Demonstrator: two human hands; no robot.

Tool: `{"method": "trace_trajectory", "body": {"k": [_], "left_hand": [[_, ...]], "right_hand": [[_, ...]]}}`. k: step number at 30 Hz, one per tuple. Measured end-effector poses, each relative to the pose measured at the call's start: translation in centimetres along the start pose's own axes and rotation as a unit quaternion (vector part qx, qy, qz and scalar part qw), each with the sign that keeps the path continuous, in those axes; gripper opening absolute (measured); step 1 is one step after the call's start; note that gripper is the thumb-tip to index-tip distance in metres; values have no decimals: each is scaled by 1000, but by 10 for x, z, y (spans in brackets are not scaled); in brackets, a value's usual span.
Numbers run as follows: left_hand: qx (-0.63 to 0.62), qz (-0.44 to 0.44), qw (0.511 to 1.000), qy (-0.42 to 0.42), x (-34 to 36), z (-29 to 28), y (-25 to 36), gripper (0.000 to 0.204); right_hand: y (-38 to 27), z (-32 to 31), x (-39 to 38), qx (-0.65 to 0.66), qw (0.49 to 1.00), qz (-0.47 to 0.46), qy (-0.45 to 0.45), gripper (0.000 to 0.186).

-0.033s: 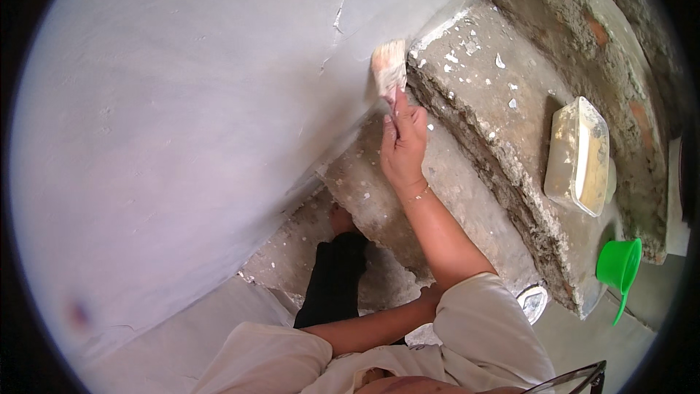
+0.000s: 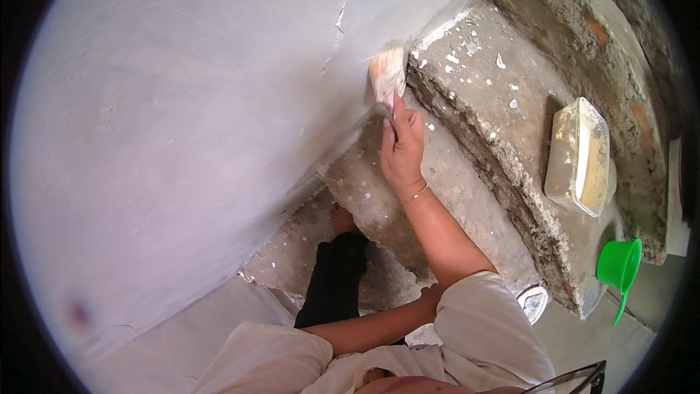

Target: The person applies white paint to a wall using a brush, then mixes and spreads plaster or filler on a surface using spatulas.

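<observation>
My right hand [image 2: 402,147] grips the handle of a wide paintbrush [image 2: 386,76] with pale, paint-smeared bristles. The bristles press against the grey plastered wall [image 2: 219,102], low down by the corner of a rough concrete step [image 2: 474,80]. A thin bracelet circles my right wrist. My left forearm crosses in front of my body, and my left hand [image 2: 430,295] rests by the right elbow. Its fingers are mostly hidden there. Above the brush, a crack with a pale chip runs down the wall.
On the step to the right stands a clear plastic tub [image 2: 576,157] with whitish contents. A green dipper [image 2: 618,266] with a long handle lies nearer. White flakes are scattered over the steps. My foot [image 2: 340,219] is on a lower step by the wall.
The paintbrush and my right hand have shifted very slightly toward me along the wall. My left arm and the things on the steps stay put.
</observation>
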State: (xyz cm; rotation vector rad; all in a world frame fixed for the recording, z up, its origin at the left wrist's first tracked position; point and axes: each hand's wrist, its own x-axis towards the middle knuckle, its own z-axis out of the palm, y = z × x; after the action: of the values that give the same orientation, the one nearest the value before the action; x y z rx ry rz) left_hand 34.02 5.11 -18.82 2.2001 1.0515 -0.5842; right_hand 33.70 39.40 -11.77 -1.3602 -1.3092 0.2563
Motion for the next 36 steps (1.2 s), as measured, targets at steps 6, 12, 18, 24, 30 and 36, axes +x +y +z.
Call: {"method": "trace_trajectory", "body": {"k": [6, 12, 18, 24, 30, 36], "left_hand": [[-181, 152, 955, -180, 3, -82, -37, 60], [-186, 144, 957, -170, 9, -49, -35, 60], [-209, 192, 948, -144, 13, -31, -26, 60], [-219, 239, 941, -98, 20, -11, -23, 59], [-223, 225, 943, -106, 24, 1, -26, 57], [-208, 224, 942, -139, 21, -12, -22, 57]], "right_hand": [[-4, -62, -41, -135, 978, 129, -89, 52], [-91, -48, 29, -32, 996, -82, 21, 54], [-79, 9, -1, 9, 994, -102, -31, 62], [-55, -42, -39, -70, 983, -3, -171, 61], [-103, -94, 2, 308, 873, 340, -164, 27], [-87, -44, 39, 414, 827, 315, -213, 16]]}}
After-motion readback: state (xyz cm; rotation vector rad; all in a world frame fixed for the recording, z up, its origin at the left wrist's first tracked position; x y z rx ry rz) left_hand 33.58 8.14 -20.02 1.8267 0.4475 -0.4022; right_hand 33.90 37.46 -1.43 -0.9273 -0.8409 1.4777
